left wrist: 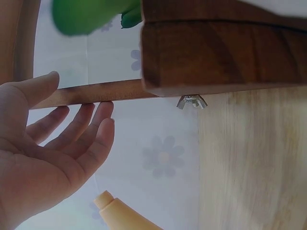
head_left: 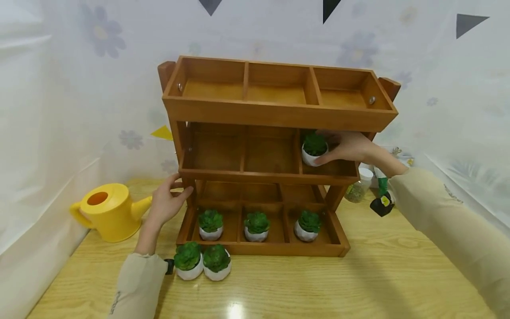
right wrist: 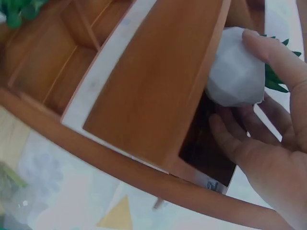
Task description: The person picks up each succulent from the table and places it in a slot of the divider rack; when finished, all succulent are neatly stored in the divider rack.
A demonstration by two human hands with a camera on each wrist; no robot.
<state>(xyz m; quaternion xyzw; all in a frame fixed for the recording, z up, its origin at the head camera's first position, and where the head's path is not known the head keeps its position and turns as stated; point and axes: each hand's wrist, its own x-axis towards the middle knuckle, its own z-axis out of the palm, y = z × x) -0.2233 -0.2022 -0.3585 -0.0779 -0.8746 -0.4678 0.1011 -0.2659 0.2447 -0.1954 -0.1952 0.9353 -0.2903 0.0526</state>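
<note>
My right hand (head_left: pixel 349 146) grips a small potted succulent (head_left: pixel 314 147) at the right compartment of the middle tier of a three-tier wooden plant stand (head_left: pixel 279 116). In the right wrist view, thumb and fingers hold the white faceted pot (right wrist: pixel 237 69) tilted over that compartment's front edge. Over on the left, my left hand (head_left: pixel 169 201) holds the stand's side leg (left wrist: pixel 76 95), thumb on one side and fingertips on the other. Three potted succulents (head_left: pixel 256 227) occupy the bottom tier, one per front compartment.
Two more potted succulents (head_left: pixel 216 262) stand side by side on the wooden table (head_left: pixel 303 288), before the stand's lower left corner. A yellow watering can (head_left: pixel 113 212) is left of my left hand. Behind my right forearm are a clear white-lidded jar (head_left: pixel 358 186) and a small black item (head_left: pixel 381 205).
</note>
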